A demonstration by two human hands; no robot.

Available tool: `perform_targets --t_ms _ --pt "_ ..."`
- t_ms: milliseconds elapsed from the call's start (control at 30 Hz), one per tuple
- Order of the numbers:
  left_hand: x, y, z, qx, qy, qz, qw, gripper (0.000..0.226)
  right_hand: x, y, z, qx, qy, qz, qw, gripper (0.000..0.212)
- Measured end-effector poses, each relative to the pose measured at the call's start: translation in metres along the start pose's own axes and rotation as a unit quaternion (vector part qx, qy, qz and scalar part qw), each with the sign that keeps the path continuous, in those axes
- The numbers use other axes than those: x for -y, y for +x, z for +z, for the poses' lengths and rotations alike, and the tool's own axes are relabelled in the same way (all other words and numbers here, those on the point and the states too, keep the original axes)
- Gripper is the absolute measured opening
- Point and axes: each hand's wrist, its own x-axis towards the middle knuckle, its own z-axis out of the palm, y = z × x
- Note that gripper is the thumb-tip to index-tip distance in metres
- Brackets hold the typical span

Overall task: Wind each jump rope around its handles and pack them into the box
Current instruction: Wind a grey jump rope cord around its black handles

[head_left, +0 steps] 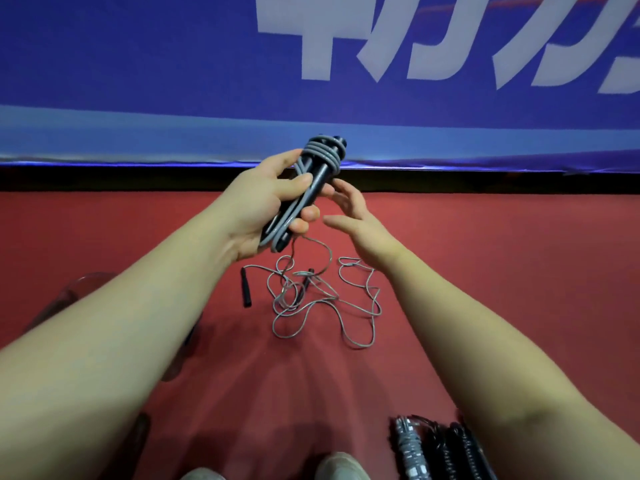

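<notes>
The left grip (pixel 263 206) is clamped around a pair of dark handles (pixel 317 183) held in the air, with grey rope (pixel 323 152) coiled around their far end. The right grip (pixel 360 226) is just beside them, fingers spread and holding nothing. Below, a loose jump rope (pixel 325 306) lies tangled on the red floor (pixel 485 271), and wound ropes (pixel 440 448) lie by the right forearm.

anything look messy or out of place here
Yes: a grey jump rope lies in a loose tangle on the red floor, its black handles apart and nothing wound. A strand trails down toward it from the partly wound bundle in the left hand. The finished ropes at lower right look tidy.
</notes>
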Motion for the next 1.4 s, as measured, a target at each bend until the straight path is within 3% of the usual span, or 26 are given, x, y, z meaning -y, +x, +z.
perform_targets --t_ms 67,167,300,433,567,667,733,833,900,967,1033,1067,1100,1167,1267,1333,1400 --pt "0.001 0.001 0.003 0.019 -0.015 -0.007 1.0 0.042 0.009 0.002 0.024 0.05 0.05 -0.02 0.997 0.044" --pt "-0.004 0.001 0.0 0.022 -0.014 -0.005 1.0 0.033 0.012 0.0 0.042 0.033 0.058 -0.032 0.997 0.005" --pt "0.008 -0.001 -0.023 -0.037 0.125 -0.007 0.991 0.03 0.004 0.001 0.02 -0.027 -0.135 -0.051 0.989 0.016" --pt "0.022 0.002 -0.042 -0.084 0.219 0.004 0.972 0.026 0.001 -0.019 0.006 -0.001 -0.269 -0.033 0.963 0.02" --pt "0.034 0.005 -0.052 -0.119 0.322 0.015 0.939 0.039 0.01 -0.032 0.008 -0.02 -0.484 -0.062 0.873 0.024" --pt "0.04 0.008 -0.048 -0.147 0.35 0.032 0.925 0.046 0.018 -0.035 0.019 -0.043 -0.546 -0.073 0.834 0.04" --pt "0.041 0.008 -0.046 -0.155 0.304 0.027 0.94 0.047 0.023 -0.037 0.023 -0.067 -0.568 -0.094 0.815 0.037" --pt "0.039 0.004 -0.046 -0.142 0.169 0.003 0.975 0.042 0.023 -0.032 0.019 -0.103 -0.548 -0.07 0.828 0.031" --pt "0.036 0.003 -0.048 -0.119 0.117 -0.003 0.986 0.041 0.014 -0.025 0.014 -0.086 -0.471 -0.035 0.877 0.028" --pt "0.035 0.004 -0.047 -0.105 0.122 -0.006 0.987 0.044 0.005 -0.021 0.013 -0.045 -0.261 0.051 0.963 0.029" --pt "0.036 0.005 -0.046 -0.11 0.151 -0.002 0.982 0.046 0.002 -0.022 0.014 -0.013 -0.044 0.139 0.989 0.03" --pt "0.038 0.006 -0.046 -0.117 0.173 0.003 0.978 0.047 0.0 -0.023 0.015 -0.004 -0.001 0.154 0.988 0.029" --pt "0.04 0.007 -0.045 -0.125 0.209 0.011 0.97 0.048 -0.001 -0.024 0.016 0.0 -0.014 0.153 0.988 0.028" --pt "0.046 0.01 -0.048 -0.142 0.326 0.037 0.934 0.05 0.002 -0.026 0.021 -0.012 -0.199 0.099 0.975 0.028" --pt "0.054 0.01 -0.056 -0.153 0.479 0.054 0.863 0.055 0.014 -0.033 0.027 -0.011 -0.485 0.017 0.874 0.03" --pt "0.057 0.01 -0.058 -0.141 0.557 0.044 0.817 0.052 0.025 -0.035 0.026 -0.004 -0.561 0.013 0.828 0.036" --pt "0.06 0.01 -0.057 -0.111 0.621 0.044 0.775 0.048 0.034 -0.035 0.02 0.017 -0.578 0.024 0.815 0.037"
